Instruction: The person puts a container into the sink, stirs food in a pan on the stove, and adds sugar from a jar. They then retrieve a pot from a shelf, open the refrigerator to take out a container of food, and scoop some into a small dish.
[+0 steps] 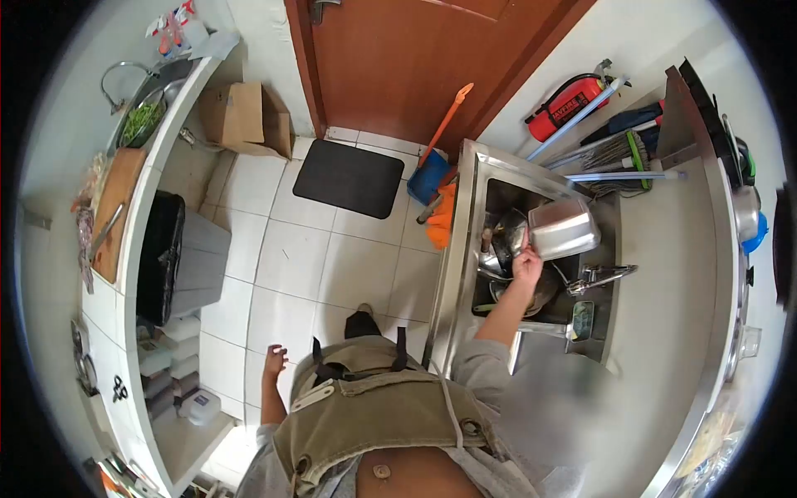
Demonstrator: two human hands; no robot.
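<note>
My right hand reaches over the sink and is closed on the edge of a rectangular stainless steel pan. The pan is tilted above the sink basin, with its shiny side facing up. Below it, several dark and metal pots and pans lie piled in the sink. A faucet stands just right of my hand. My left hand hangs by my side over the tiled floor, fingers loosely bent and apart, holding nothing.
A green sponge in a holder sits at the sink's edge. Mops and a fire extinguisher lean behind it. A black mat, a blue dustpan and a grey bin stand on the floor. A knife lies on a cutting board.
</note>
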